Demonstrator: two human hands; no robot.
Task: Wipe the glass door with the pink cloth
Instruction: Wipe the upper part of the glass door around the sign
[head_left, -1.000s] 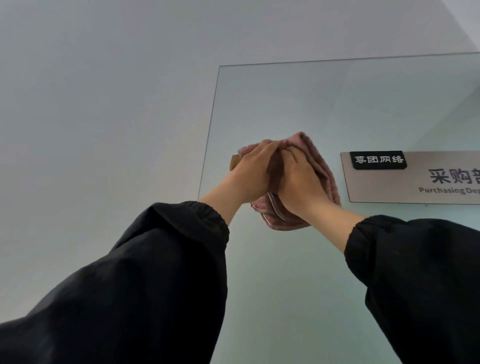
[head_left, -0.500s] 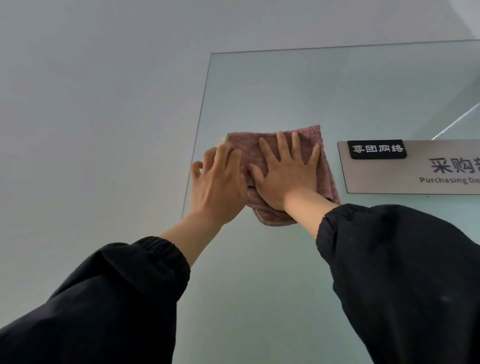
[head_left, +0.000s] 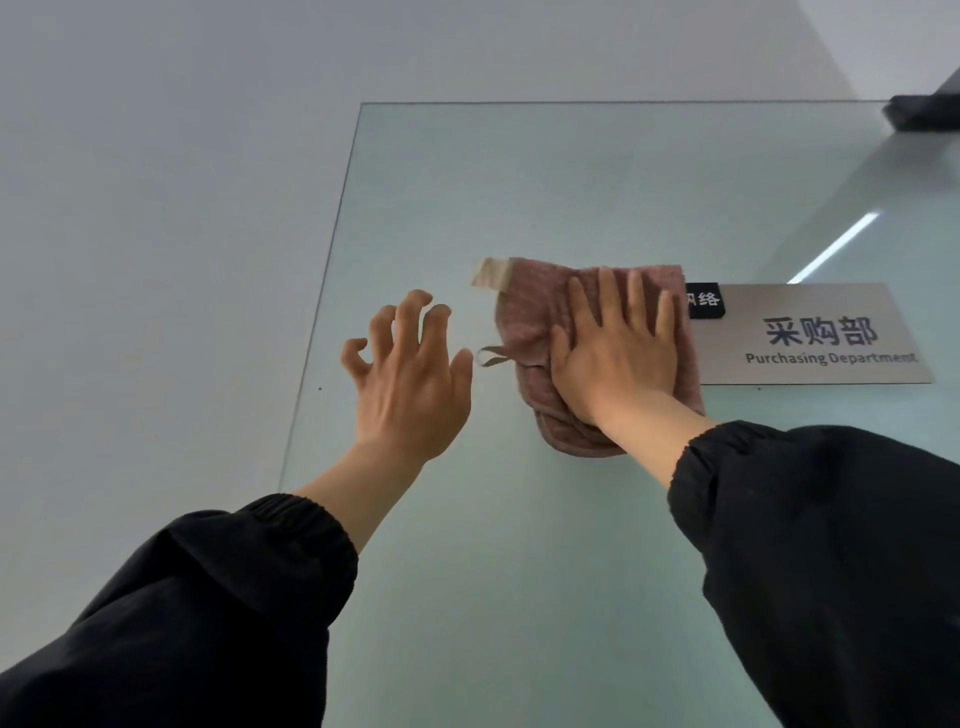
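Pink cloth (head_left: 524, 327) is pressed flat against the glass door (head_left: 519, 545) at frame centre, under the spread, straight-fingered right hand (head_left: 615, 353). The left hand (head_left: 410, 374), on the cloth half a second earlier, is now lifted clear beside it, loosely curled and empty. One-handed wiping is judged to be starting. The sign (head_left: 831, 338) is partly covered at its left end.

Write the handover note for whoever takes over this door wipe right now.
Right hand: flat, fingers straight, presses the pink cloth against the glass door.
Left hand: holds nothing, fingers loosely bent, beside the cloth, apart from it.
Cloth: high on the pane, overlapping the sign's left end.
Done: cannot tell from the glass.
To do: wipe the pane.
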